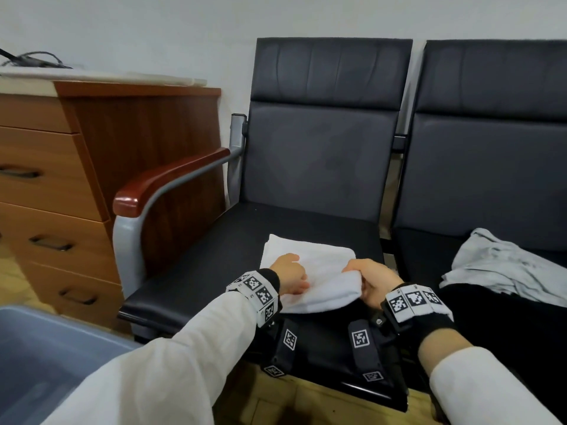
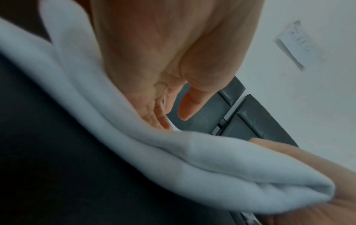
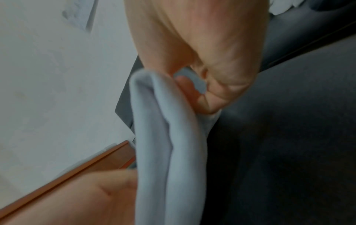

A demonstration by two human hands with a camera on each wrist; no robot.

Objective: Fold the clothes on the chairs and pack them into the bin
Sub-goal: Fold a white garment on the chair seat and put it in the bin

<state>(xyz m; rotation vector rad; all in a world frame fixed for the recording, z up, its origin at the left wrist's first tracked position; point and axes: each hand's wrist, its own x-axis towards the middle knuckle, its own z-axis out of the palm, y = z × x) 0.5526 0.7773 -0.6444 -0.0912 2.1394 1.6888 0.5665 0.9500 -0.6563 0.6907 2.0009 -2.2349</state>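
A folded white garment [image 1: 310, 271] lies on the near part of the left chair's [image 1: 322, 154] black seat. The right hand [image 1: 372, 282] grasps its near right corner, thumb and curled fingers pinching the bunched layers and lifting that edge slightly. The left hand [image 1: 290, 274] lies on the garment's left side; in the left wrist view its fingers [image 2: 185, 105] look fairly straight against the cloth, though blur makes the contact hard to judge. On the right chair [image 1: 491, 154], well apart, a crumpled grey garment [image 1: 503, 268] lies unfolded on the seat. The blue-grey bin [image 1: 46, 357] stands at the near left, beside the chair's wooden armrest [image 1: 165, 182]. Behind it stands a wooden chest of drawers [image 1: 61, 185].
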